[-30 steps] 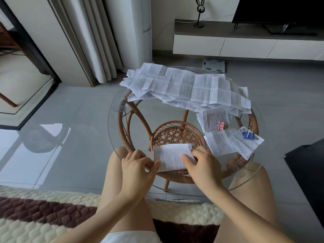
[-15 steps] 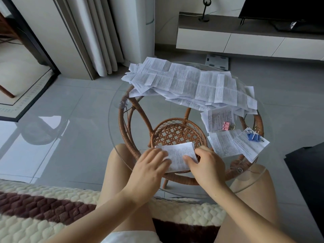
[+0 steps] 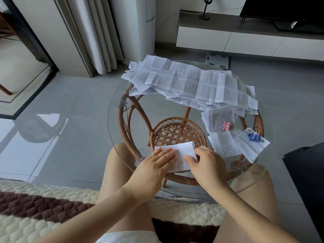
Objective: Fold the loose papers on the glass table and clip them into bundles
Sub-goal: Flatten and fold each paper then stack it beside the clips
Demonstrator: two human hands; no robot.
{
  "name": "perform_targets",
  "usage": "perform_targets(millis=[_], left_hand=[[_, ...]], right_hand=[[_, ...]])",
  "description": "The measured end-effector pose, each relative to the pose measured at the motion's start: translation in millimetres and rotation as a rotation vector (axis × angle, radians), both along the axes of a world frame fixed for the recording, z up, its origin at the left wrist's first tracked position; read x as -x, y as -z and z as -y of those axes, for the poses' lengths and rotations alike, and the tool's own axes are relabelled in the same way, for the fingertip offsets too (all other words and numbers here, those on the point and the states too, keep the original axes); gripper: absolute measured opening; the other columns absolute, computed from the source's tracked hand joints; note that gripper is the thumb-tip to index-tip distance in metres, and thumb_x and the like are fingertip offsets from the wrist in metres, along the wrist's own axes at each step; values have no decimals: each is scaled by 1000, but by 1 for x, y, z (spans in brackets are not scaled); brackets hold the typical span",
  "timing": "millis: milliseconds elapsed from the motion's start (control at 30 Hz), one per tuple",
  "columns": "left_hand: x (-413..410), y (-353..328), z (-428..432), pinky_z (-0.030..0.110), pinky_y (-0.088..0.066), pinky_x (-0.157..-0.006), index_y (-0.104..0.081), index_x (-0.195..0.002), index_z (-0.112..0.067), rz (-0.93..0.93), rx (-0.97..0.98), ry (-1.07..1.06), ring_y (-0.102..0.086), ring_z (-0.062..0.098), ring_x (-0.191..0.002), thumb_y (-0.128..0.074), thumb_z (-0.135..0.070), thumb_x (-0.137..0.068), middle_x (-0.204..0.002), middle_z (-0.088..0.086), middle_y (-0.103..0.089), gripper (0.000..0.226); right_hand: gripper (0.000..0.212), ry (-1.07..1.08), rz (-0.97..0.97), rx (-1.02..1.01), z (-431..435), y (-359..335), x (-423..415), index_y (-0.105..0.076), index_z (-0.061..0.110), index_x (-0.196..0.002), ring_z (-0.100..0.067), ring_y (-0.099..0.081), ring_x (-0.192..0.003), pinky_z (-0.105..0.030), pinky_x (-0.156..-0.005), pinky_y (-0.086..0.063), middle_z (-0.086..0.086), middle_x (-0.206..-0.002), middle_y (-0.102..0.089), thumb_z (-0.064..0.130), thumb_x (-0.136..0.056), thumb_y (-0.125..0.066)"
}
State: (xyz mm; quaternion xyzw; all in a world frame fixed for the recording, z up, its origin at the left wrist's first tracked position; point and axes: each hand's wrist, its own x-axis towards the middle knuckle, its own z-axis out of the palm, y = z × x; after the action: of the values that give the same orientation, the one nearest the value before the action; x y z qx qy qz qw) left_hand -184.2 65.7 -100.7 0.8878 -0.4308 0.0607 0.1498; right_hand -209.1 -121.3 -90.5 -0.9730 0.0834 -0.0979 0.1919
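Head view: small folded white printed paper sheet (image 3: 184,151) at 6 o'clock on round glass table (image 3: 121,137); left hand (image 3: 154,165) flat, fingers straight, pressing left half; right hand (image 3: 208,163) pinching right edge.

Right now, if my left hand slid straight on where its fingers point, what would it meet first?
Past the white folded paper under the left hand, likely the pink-clipped white paper bundle; the angle is uncertain.
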Motion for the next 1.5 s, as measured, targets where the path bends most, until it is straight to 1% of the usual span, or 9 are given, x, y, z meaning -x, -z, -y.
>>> perform_targets(millis=[300,400,467,567,933,1033,1167,1367,1500], left_hand=[[-3,2,1,45,-30,-111,-49,-138,-12,-109,-16,-33,-36,22,-137,-27,-13,-78,-145,5,-43,64],[-4,0,2,45,-27,-112,-46,-141,-14,-127,-23,-33,-32,21,-139,-26,-15,-77,-147,4,-39,66],[-5,-1,1,46,-26,-112,-47,-140,-12,-116,-35,-18,-33,21,-138,-28,-16,-79,-146,5,-40,64],[-6,1,-1,44,-19,-115,-42,-143,-13,-96,-54,10,-29,19,-140,-30,-19,-83,-149,4,-37,62],[-12,1,-23,37,-13,-119,-40,-143,-31,-42,-146,-15,-27,19,-140,-32,-18,-87,-149,3,-37,58],[-10,1,-26,51,-22,-110,-42,-141,-33,-17,-143,4,-31,20,-138,-33,-22,-89,-147,3,-41,54],[-6,4,-37,38,-13,-119,-36,-144,-36,-5,-139,92,-22,16,-143,-34,-44,-97,-152,0,-32,48],[0,-3,-39,36,-44,-97,-59,-129,-31,131,-222,220,-49,20,-124,-72,-50,-72,-137,2,-54,62],[14,-8,-35,30,-53,-79,-71,-112,-28,210,-3,303,-60,18,-107,-33,-28,-103,-116,0,-68,39]], right_hand=[[20,66,40,-46,-8,-1,4,-55,13,-76,-26,-58,-73,-20,-48,-26,2,-76,-58,23,-78,-73],[49,69,100,33,-20,-2,10,-57,9,-121,-29,-59,-103,-35,-77,-50,-10,-115,-62,33,-81,-68],[50,-71,102,144,-28,0,12,-50,9,-134,-30,-51,-122,-44,-100,-42,-13,-133,-54,38,-93,-45],[62,-219,-15,161,-30,11,13,-51,7,-134,-26,-44,-132,-47,-109,-20,-10,-140,-49,37,-102,-8],[48,-268,11,334,7,12,17,-57,17,-129,-13,-51,-125,-55,-104,-29,1,-135,-54,31,-91,-31],[48,-309,-13,352,9,11,23,-55,15,-130,-14,-47,-129,-53,-112,-26,0,-137,-52,33,-95,-27],[66,-383,-50,376,9,10,42,-51,11,-134,-17,-40,-134,-51,-108,-17,-4,-141,-47,49,-100,-8],[78,-569,53,553,20,10,62,-59,4,-126,-25,-53,-124,-52,-107,-21,-12,-130,-57,67,-85,-38],[52,-641,197,470,24,2,76,-71,9,-107,-18,-64,-108,-49,-111,-28,-7,-112,-69,52,-82,-59]])
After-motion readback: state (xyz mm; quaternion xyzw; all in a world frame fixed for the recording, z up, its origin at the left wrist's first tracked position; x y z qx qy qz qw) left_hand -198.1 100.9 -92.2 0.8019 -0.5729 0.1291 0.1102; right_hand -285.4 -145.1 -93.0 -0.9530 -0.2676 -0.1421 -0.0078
